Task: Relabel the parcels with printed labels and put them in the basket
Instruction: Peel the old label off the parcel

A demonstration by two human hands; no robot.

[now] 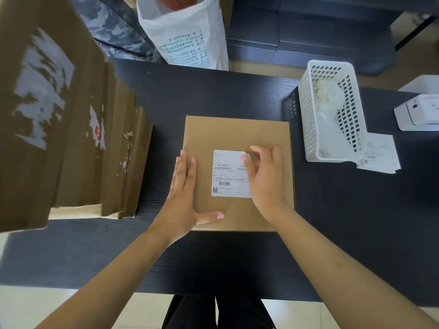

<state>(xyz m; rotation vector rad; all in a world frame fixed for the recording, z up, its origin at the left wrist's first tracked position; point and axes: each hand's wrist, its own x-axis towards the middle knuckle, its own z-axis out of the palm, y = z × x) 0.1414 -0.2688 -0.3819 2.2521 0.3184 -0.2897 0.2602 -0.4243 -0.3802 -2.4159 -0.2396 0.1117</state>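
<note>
A flat brown cardboard parcel (228, 131) lies in the middle of the black table (213, 91). A white printed label (226, 174) is stuck on its top. My left hand (184, 198) presses flat on the parcel's left edge, fingers straight, thumb spread along the near side. My right hand (263, 172) sits over the label's right part, thumb and forefinger pinching its upper right corner, which looks slightly lifted. A white slotted basket (351, 119) stands to the right of the parcel, with crumpled white scraps inside.
A stack of brown boxes (71, 138) with torn label remains fills the left side. Loose printed labels (380, 153) lie right of the basket, beside a white label printer (420, 112). A white printed bag (187, 34) stands behind the table.
</note>
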